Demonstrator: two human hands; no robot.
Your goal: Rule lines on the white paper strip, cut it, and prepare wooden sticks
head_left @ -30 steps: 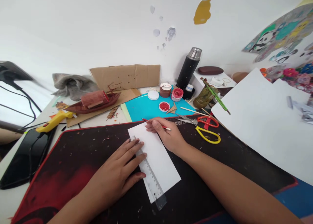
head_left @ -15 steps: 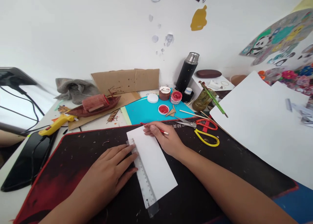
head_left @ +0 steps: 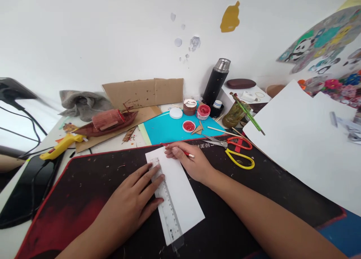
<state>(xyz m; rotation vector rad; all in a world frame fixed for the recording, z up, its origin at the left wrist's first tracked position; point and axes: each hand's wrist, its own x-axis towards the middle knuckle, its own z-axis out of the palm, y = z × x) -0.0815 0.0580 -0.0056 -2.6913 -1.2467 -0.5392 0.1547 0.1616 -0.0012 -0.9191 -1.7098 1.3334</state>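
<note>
A white paper strip (head_left: 180, 191) lies on the black and red desk mat (head_left: 84, 183). A clear plastic ruler (head_left: 167, 210) runs along the strip's left edge. My left hand (head_left: 132, 202) lies flat on the ruler's upper part, fingers stretched out, pressing it down. My right hand (head_left: 191, 159) rests on the strip's top end, its fingers closed round a red pencil (head_left: 180, 150) that points left and right across the paper.
Red and yellow scissors (head_left: 237, 153) lie right of my right hand. A large white sheet (head_left: 304, 146) covers the right side. Behind are red paint pots (head_left: 188, 126) on a blue sheet, a black flask (head_left: 216, 82), a brush jar (head_left: 235, 114), a model boat (head_left: 107, 121) and a yellow glue gun (head_left: 60, 146).
My left hand has shifted on the ruler and its fingers now reach further over the ruler's top. The paper, ruler and right hand sit a little lower left in view.
</note>
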